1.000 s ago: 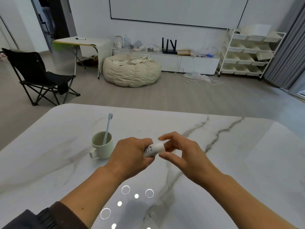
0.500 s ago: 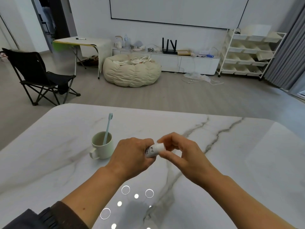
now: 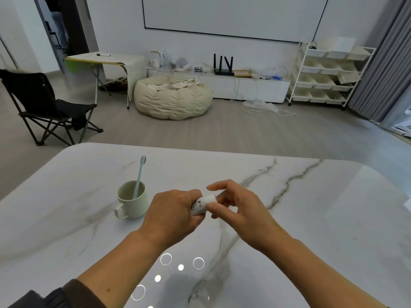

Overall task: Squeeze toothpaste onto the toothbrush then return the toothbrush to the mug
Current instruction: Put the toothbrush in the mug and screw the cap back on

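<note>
Your left hand is wrapped around the toothpaste tube above the marble table, fingers clamped on its body. Its cap end points right and slightly up, pinched between your right hand's thumb and fingers, forefinger lifted. The toothbrush stands bristles-up in the mug, left of your hands.

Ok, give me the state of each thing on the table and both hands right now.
toothbrush: upright in mug, bristles up, no paste seen.
mug: upright on table, handle toward camera.
toothpaste tube: held off the table, cap on.
left hand: closed around tube.
right hand: fingertips pinching cap.
</note>
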Action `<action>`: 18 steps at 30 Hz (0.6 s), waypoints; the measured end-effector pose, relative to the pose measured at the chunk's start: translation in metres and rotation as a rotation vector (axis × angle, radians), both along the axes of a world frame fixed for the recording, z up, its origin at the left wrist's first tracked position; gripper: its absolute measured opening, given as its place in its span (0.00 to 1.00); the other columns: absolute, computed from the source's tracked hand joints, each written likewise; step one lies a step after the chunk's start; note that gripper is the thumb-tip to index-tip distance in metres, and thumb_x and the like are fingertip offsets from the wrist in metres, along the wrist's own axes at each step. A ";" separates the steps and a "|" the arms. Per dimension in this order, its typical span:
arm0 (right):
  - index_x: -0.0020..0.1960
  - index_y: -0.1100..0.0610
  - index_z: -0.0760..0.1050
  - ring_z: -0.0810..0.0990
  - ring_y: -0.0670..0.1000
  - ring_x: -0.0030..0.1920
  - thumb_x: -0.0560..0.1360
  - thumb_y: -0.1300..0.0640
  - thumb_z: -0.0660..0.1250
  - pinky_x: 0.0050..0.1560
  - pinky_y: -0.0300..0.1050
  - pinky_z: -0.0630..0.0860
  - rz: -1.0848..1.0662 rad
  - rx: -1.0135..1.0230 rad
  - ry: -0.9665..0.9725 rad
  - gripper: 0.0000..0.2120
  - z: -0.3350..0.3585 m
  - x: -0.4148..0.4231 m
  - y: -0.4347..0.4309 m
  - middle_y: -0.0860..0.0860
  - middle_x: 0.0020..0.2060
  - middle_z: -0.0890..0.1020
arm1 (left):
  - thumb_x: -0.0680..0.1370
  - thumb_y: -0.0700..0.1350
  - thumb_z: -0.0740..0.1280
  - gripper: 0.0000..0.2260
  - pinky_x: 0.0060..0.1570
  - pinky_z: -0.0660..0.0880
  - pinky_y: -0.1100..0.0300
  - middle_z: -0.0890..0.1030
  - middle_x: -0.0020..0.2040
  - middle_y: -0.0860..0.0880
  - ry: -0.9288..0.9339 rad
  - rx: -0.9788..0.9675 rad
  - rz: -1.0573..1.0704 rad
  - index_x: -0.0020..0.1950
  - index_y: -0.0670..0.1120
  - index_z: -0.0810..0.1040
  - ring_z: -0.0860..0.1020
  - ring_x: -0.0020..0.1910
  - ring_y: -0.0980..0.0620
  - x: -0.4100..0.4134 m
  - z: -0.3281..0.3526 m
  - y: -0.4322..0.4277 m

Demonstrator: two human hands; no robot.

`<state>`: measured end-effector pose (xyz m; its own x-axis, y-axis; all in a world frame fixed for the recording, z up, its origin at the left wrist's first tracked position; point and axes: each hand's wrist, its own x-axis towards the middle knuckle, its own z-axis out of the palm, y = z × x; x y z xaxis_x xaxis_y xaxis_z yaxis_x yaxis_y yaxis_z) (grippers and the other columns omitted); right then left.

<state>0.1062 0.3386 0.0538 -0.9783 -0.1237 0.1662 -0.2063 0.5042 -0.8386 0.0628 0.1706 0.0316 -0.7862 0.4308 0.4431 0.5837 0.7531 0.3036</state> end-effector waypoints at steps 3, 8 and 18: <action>0.50 0.52 0.77 0.83 0.45 0.37 0.73 0.53 0.69 0.46 0.40 0.77 -0.008 -0.018 -0.030 0.07 -0.002 0.000 -0.001 0.52 0.37 0.84 | 0.68 0.51 0.68 0.06 0.27 0.65 0.60 0.80 0.28 0.49 0.019 -0.011 -0.012 0.37 0.50 0.76 0.75 0.27 0.47 0.000 -0.001 -0.001; 0.50 0.58 0.78 0.81 0.44 0.33 0.74 0.57 0.68 0.40 0.37 0.78 -0.043 -0.193 -0.147 0.07 -0.003 -0.001 -0.004 0.51 0.34 0.83 | 0.65 0.51 0.68 0.07 0.20 0.65 0.60 0.77 0.23 0.50 0.146 -0.021 0.014 0.32 0.48 0.75 0.73 0.20 0.47 0.001 -0.005 0.002; 0.51 0.60 0.80 0.75 0.45 0.32 0.77 0.56 0.64 0.39 0.36 0.73 -0.191 -0.257 -0.320 0.10 -0.024 -0.027 0.017 0.52 0.35 0.79 | 0.70 0.51 0.70 0.09 0.31 0.74 0.61 0.82 0.35 0.52 -0.985 0.462 -0.012 0.49 0.52 0.77 0.79 0.30 0.55 0.005 -0.017 0.014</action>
